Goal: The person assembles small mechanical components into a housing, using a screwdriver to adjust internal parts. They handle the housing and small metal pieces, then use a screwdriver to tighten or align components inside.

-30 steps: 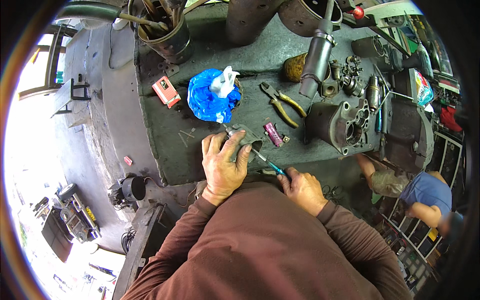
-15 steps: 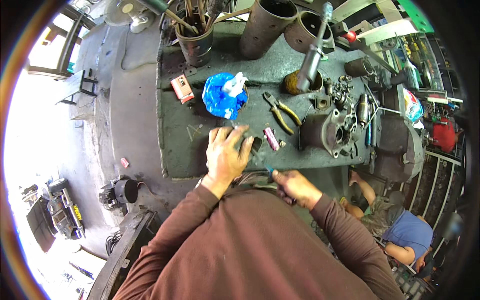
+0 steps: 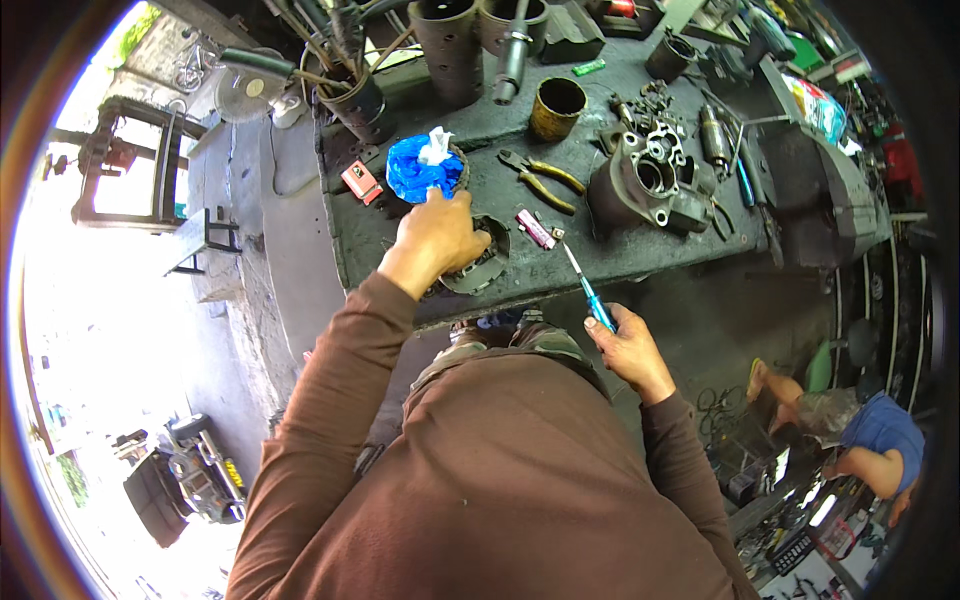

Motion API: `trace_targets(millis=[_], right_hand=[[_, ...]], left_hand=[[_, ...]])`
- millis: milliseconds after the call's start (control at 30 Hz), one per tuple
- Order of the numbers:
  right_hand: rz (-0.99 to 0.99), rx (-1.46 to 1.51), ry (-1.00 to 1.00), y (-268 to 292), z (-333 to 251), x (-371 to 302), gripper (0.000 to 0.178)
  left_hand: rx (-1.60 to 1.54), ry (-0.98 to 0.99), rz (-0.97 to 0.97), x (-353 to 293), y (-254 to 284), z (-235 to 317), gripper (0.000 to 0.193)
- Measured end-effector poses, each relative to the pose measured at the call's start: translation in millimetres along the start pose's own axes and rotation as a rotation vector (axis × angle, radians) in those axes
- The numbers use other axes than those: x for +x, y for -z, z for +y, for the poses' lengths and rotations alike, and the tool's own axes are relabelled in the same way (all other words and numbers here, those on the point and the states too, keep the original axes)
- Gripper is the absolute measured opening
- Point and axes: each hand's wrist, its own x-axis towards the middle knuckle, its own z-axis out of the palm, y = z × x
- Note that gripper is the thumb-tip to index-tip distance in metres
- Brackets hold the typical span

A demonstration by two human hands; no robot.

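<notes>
My left hand point(image 3: 435, 243) reaches over the bench with its fingers stretched forward and its thumb apart. Its fingertips are at the near edge of a crumpled blue plastic bag point(image 3: 408, 172) with a white piece on top. Beneath and beside the hand sits a round, hollow metal part point(image 3: 492, 272) at the bench's front edge, partly hidden. My right hand point(image 3: 632, 350) is closed around the blue handle of a screwdriver point(image 3: 596, 305). The tip points away from me, near a small pink-and-white box point(image 3: 536, 229).
Pliers with yellow handles point(image 3: 545, 180) and a large metal housing point(image 3: 640, 180) lie to the right. A red-and-white box point(image 3: 361, 183) is left of the bag. Farther back stand a rusty cup point(image 3: 558, 108) and a tool can point(image 3: 360, 108). Another person point(image 3: 880, 435) crouches at lower right.
My left hand has moved forward from over the round part toward the blue bag. My right hand has moved right, and the screwdriver shows more clearly. The view has shifted.
</notes>
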Motion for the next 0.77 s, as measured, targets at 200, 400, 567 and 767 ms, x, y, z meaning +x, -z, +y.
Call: trace_targets(millis=[200,400,567,767], right_hand=[[-0.004,-0.039,0.119,-33.5,20.9,-18.2,0.04],[0.064,0.03,0.157,-28.1,23.6,-19.3,0.04],[0.064,0.021,0.117,-10.3,6.3,-24.5,0.043],[0.068,-0.154,0.213,-0.4,-25.4,-27.5,0.051]], left_hand=[[0.587,-0.231,-0.282,54.7,25.6,52.4,0.041],[0.623,-0.34,-0.589,73.9,40.7,58.6,0.056],[0.316,-0.158,-0.498,47.5,59.4,20.4,0.054],[-1.024,-0.306,0.071,-16.9,-24.9,-68.0,0.1]])
